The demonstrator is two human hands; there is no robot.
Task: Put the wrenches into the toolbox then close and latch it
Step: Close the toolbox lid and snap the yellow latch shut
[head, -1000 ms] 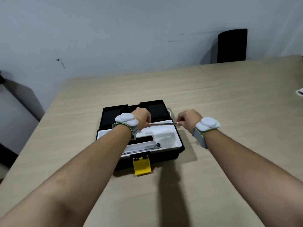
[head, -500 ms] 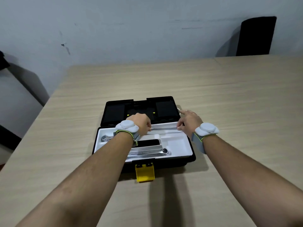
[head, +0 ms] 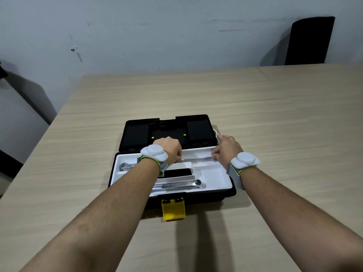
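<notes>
A black toolbox (head: pixel 232 192) lies open on the table, its lid (head: pixel 199 132) flat behind it and a yellow latch (head: pixel 173 210) hanging at the front. A white tray insert (head: pixel 213 174) fills the box. One silver wrench (head: pixel 177 185) rests in the front slot, and another wrench's ring end (head: pixel 124 166) shows at the tray's left. My left hand (head: pixel 170 149) and my right hand (head: pixel 225 148) pinch the two ends of a third wrench (head: pixel 196 159), held level just over the tray's rear slot.
The toolbox stands on a light wooden table (head: pixel 275 124) that runs up to a grey wall. A black chair back (head: pixel 310 40) rises behind the far right edge. A small white object (head: pixel 215 132) peeks out beside the lid's right edge.
Both hands have lowered the wrench toward the rear of the tray. The camera has shifted, so the toolbox sits more centred and the tray's contents show more fully.
</notes>
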